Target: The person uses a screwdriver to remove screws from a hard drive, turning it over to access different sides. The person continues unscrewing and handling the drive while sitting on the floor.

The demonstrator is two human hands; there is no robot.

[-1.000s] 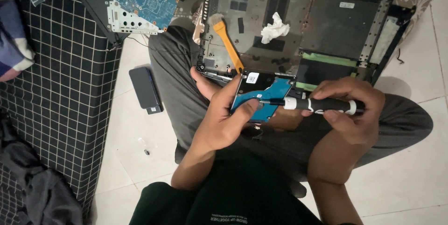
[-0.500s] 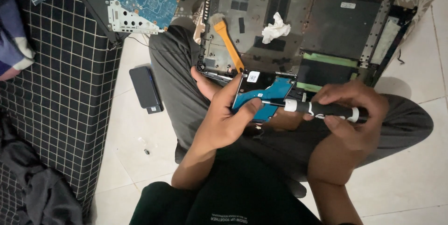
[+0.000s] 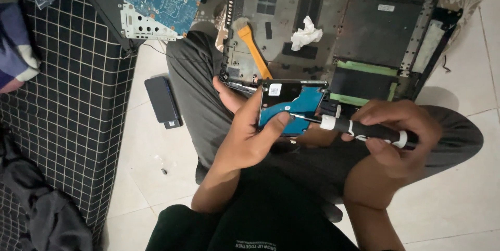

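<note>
Above the lap, a hard drive (image 3: 291, 106) gets unscrewed.
The left hand (image 3: 250, 136) pinches it steady; right hand (image 3: 396, 136) fingers wrap the screwdriver (image 3: 364, 131), tip against its edge.

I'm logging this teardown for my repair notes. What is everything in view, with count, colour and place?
hard drive: one, black with blue board, held mid-frame
screwdriver: one, black with white bands, tip at the drive
laptop base: one, dark grey, opened, top centre on the floor
brush: one, orange handle, lying in the base
tissue: one, white, crumpled in the base
circuit board: one, blue, top left
small black device: one, on the white tiles
checked cloth: one, black with white grid, left
left hand: grips the drive
right hand: grips the screwdriver
</note>
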